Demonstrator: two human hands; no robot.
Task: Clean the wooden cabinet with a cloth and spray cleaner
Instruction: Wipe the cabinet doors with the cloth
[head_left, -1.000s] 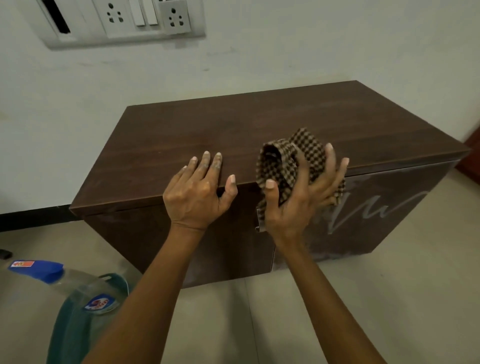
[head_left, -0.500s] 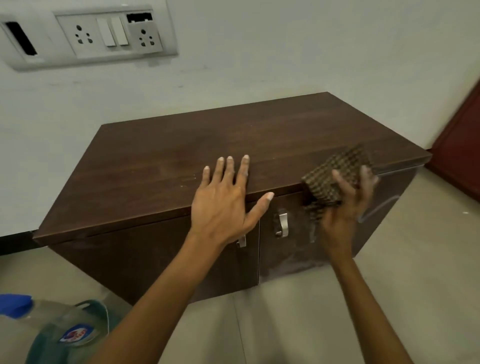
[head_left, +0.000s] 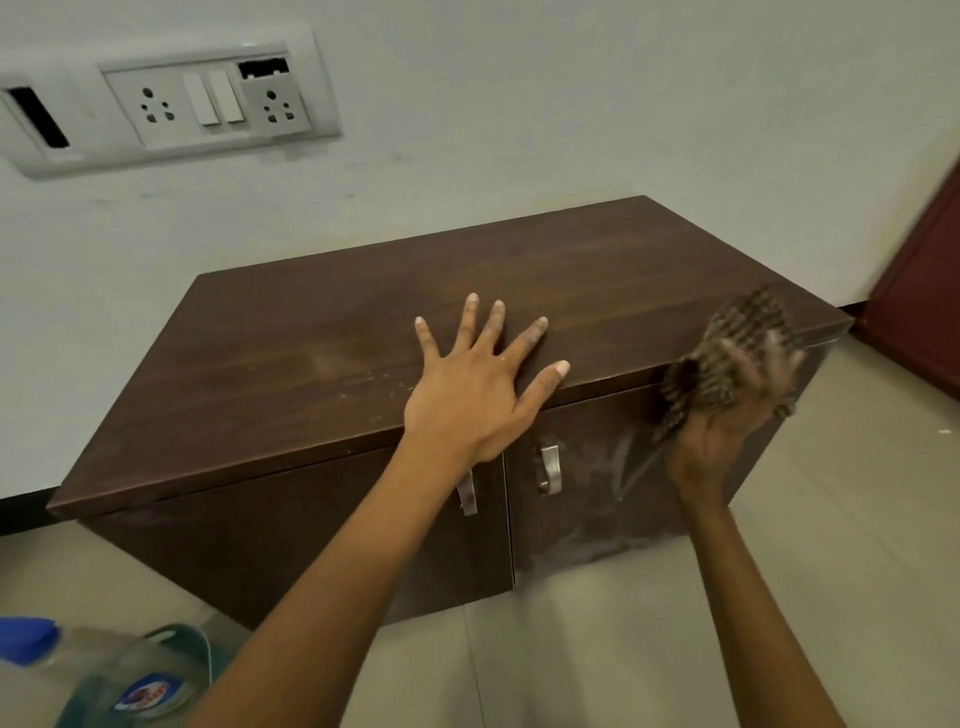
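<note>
A low dark wooden cabinet (head_left: 291, 364) with two doors and metal handles (head_left: 549, 467) stands against the white wall. My left hand (head_left: 478, 395) lies flat and spread on the top near its front edge. My right hand (head_left: 727, 410) grips a bunched brown checked cloth (head_left: 737, 338) and presses it against the top right part of the right door, blurred by motion. Pale smears streak that door (head_left: 597, 540). A clear cleaner bottle (head_left: 130, 675) with a blue cap lies at the bottom left.
A white switch and socket panel (head_left: 208, 104) is on the wall above the cabinet. A dark red door frame (head_left: 919, 291) rises at the far right. Beige floor tiles (head_left: 857, 519) surround the cabinet.
My right hand has swept the cloth rightward along the front of the right door to its upper right corner. My left hand spread flatter on the top. The view shifted left and down.
</note>
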